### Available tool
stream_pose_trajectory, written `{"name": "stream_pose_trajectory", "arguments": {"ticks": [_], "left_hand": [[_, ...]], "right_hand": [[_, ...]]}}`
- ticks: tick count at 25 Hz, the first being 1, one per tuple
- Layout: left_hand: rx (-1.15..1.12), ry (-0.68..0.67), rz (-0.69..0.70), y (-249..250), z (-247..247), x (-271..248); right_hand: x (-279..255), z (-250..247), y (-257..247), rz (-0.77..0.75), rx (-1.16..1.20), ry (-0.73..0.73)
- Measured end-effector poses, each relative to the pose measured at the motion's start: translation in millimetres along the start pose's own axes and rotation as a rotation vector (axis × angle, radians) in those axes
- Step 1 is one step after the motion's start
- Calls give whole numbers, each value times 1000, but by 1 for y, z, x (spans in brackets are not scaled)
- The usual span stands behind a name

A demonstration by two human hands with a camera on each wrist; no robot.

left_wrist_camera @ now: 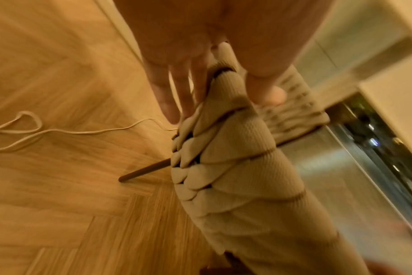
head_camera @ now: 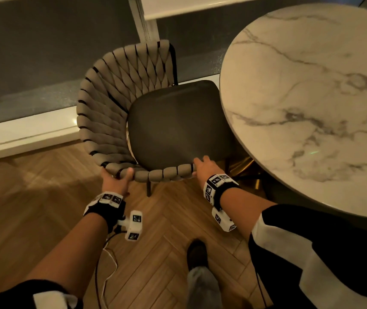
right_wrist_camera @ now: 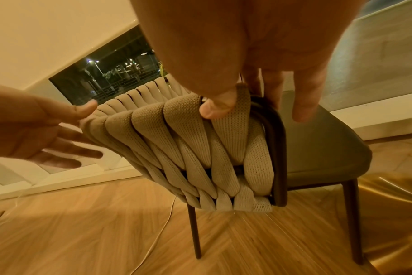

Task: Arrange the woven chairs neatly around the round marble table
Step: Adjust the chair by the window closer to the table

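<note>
A woven chair (head_camera: 111, 103) with a beige braided backrest and a dark seat (head_camera: 173, 123) stands on the wood floor, its seat edge tucked against the round marble table (head_camera: 311, 97). My left hand (head_camera: 116, 179) is at the backrest's near corner; the thumb rests on the rim and the straight fingers (left_wrist_camera: 174, 104) lie along the outside. My right hand (head_camera: 202, 166) holds the end of the rim by the table. There its thumb (right_wrist_camera: 214, 109) presses into the weave and its fingers reach past the dark frame (right_wrist_camera: 275, 141) on the seat side.
A white ledge (head_camera: 28, 130) below a window runs behind the chair at the left. The table's gold base (head_camera: 245, 168) stands close to the chair's right legs. A white cable (head_camera: 109, 264) trails over the herringbone floor by my foot (head_camera: 197, 253).
</note>
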State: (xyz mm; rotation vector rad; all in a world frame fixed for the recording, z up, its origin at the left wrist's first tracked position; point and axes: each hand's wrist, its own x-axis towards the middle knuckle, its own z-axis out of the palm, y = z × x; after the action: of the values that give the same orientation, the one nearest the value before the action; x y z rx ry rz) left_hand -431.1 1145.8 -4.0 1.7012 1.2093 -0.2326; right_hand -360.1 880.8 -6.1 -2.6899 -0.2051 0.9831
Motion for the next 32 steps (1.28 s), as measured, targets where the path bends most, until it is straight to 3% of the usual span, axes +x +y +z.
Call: {"name": "stream_pose_trajectory", "arguments": {"ticks": [7, 14, 22, 27, 32], "left_hand": [[49, 1, -48, 8, 12, 11], [161, 2, 16, 3, 1, 54], [161, 4, 72, -6, 12, 0], [168, 0, 53, -18, 18, 11], [161, 14, 21, 7, 18, -6]], "right_hand": [[0, 1, 9, -55, -57, 27], [10, -7, 1, -18, -25, -53], [-20, -14, 11, 22, -116, -109], [-25, -19, 18, 35, -96, -131], [-22, -17, 20, 18, -115, -124]]}}
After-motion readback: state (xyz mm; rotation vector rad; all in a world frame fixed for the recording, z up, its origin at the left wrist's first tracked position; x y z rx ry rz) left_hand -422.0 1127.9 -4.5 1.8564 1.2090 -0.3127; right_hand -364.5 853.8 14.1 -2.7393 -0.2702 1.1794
